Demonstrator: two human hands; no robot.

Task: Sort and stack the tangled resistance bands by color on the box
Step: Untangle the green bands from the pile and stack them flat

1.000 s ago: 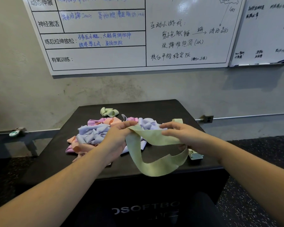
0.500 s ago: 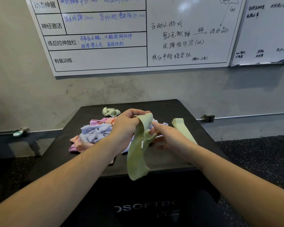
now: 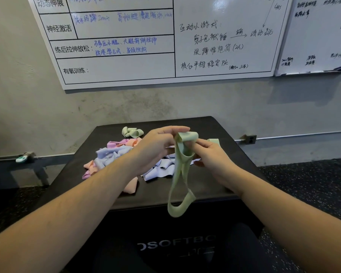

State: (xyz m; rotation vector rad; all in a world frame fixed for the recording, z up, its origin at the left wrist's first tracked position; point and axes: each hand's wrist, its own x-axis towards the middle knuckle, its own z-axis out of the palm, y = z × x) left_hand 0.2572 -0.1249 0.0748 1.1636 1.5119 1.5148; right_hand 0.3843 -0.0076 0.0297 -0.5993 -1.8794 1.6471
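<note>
Near the middle of the frame, the left hand is pinching the top of a pale green resistance band, with its fingers curled over the folded upper end. The right hand is gripping the same band just below that fold, its fingertips tucked into the loop. The rest of the band is hanging down twisted, its lower loop dangling in front of the near edge of the black box.

To the left of the hands, the tangled pile of lilac, pink and peach bands is lying on the box top. A small curled bunch of green bands is sitting at the far edge, above the pile in the frame. A sliver of another green band is showing just behind the right hand, likely the start of the green stack.

The main risk is the twist: if the person is laying the band down without flattening it, it will probably spring back and sit crooked on the stack. The dangling loop could also snag the box edge or brush the pile and drag loose bands off. A slack pinch on such smooth, stretchy material may let it slip to the floor.
</note>
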